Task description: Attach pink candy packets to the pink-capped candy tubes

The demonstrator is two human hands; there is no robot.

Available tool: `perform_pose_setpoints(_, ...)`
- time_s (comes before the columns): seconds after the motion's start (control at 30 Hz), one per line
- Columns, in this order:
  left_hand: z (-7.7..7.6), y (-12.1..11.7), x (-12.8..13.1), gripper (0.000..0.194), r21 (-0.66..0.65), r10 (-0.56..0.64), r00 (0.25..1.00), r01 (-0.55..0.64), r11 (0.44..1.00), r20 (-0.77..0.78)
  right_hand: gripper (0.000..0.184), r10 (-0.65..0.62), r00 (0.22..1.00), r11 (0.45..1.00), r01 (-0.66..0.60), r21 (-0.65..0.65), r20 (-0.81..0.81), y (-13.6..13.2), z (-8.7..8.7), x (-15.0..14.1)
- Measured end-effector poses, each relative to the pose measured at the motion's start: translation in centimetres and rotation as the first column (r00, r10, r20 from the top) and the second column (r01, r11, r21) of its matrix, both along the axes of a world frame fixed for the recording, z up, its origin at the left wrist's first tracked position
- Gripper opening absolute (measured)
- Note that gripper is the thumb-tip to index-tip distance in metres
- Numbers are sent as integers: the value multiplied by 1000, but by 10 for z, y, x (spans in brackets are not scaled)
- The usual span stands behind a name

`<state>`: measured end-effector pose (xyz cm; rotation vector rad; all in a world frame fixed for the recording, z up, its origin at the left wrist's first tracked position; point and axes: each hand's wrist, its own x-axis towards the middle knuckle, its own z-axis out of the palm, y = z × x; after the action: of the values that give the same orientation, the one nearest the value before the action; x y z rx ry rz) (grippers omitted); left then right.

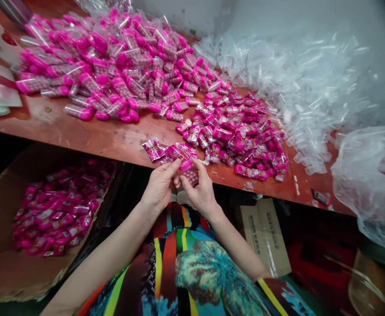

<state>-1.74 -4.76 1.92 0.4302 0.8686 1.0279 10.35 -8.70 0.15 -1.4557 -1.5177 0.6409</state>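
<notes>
My left hand (161, 184) and my right hand (201, 191) meet just below the front edge of the red-brown table (80, 131). Together they pinch a small pink-capped tube of pink candy balls (190, 172), fingers closed on it from both sides. Just above my fingers a few pink printed wrappers (166, 151) lie on the table edge. To the right is a heap of pink wrapped packs (238, 136). At the back left lies a big pile of pink candy tubes in clear sleeves (113, 66).
A cardboard box (1, 263) at lower left holds several finished pink packs (57, 210). Clear empty plastic sleeves (304, 87) cover the right of the table. A clear plastic bag (373, 180) hangs at the far right. Flat cartons (268, 237) lie under the table.
</notes>
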Motion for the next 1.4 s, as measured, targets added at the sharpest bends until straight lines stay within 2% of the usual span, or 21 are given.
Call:
perform_pose_setpoints(0.17,0,14,0,35,-35,-117,993,117,992,8,57,50,998,998,-50,-32,23,11,1,1)
perform_pose_setpoints(0.23,0,21,-2,35,-47,-149,989,149,988,21,59,47,998,995,-50,-82,-43,17,3,2)
perform_pose_setpoints(0.3,0,27,-4,34,-45,-150,988,152,987,29,61,34,980,987,-64,-149,-196,22,6,4)
perform_pose_setpoints(0.43,3,38,-6,33,-36,-69,996,71,997,54,52,7,840,925,-211,-316,-543,30,10,7)
perform_pose_setpoints(0.5,4,42,-6,33,-41,-63,997,66,997,54,50,-23,771,888,-277,-368,-636,33,9,8)
perform_pose_setpoints(0.6,3,47,-5,33,-24,-118,992,119,993,32,53,-48,694,854,-344,-389,-719,39,6,7)
perform_pose_setpoints(0.67,2,49,-4,33,-18,-116,993,115,993,-6,54,-37,728,873,-310,-377,-685,42,2,4)
perform_pose_setpoints(0.77,1,50,-2,33,-48,-55,996,52,998,-65,52,-34,890,944,-120,-306,-455,45,0,-2)
perform_pose_setpoints(0.8,1,50,-1,33,-57,-39,997,35,998,-72,52,-43,917,955,-79,-287,-397,46,0,-3)
perform_pose_setpoints(0.87,0,50,0,35,-62,-45,997,41,997,-67,50,-54,903,942,-95,-321,-426,48,0,-4)
perform_pose_setpoints(0.97,-2,49,-1,41,-27,-95,992,93,995,-82,49,-81,765,870,-258,-420,-638,51,1,-4)
perform_pose_setpoints(1.0,-2,49,-3,42,-11,-118,989,118,993,-94,48,-86,742,859,-283,-426,-665,52,1,-3)
perform_pose_setpoints(1.03,-3,49,-5,43,3,-139,985,141,990,-105,48,-80,748,866,-274,-417,-658,52,1,-3)
perform_pose_setpoints(1.13,-2,51,-11,41,-3,-205,973,206,979,-103,49,-48,834,930,-164,-330,-549,50,0,-7)
perform_pose_setpoints(1.2,-2,53,-14,41,-26,-219,973,217,976,-74,47,-31,831,938,-169,-304,-556,47,-1,-10)
perform_pose_setpoints(1.27,-3,53,-13,41,-37,-195,980,194,980,-43,46,-42,750,914,-239,-329,-661,46,-1,-13)
perform_pose_setpoints(1.4,-6,48,-8,34,-32,-218,975,217,976,-36,41,-115,497,839,-415,-352,-860,48,2,-9)
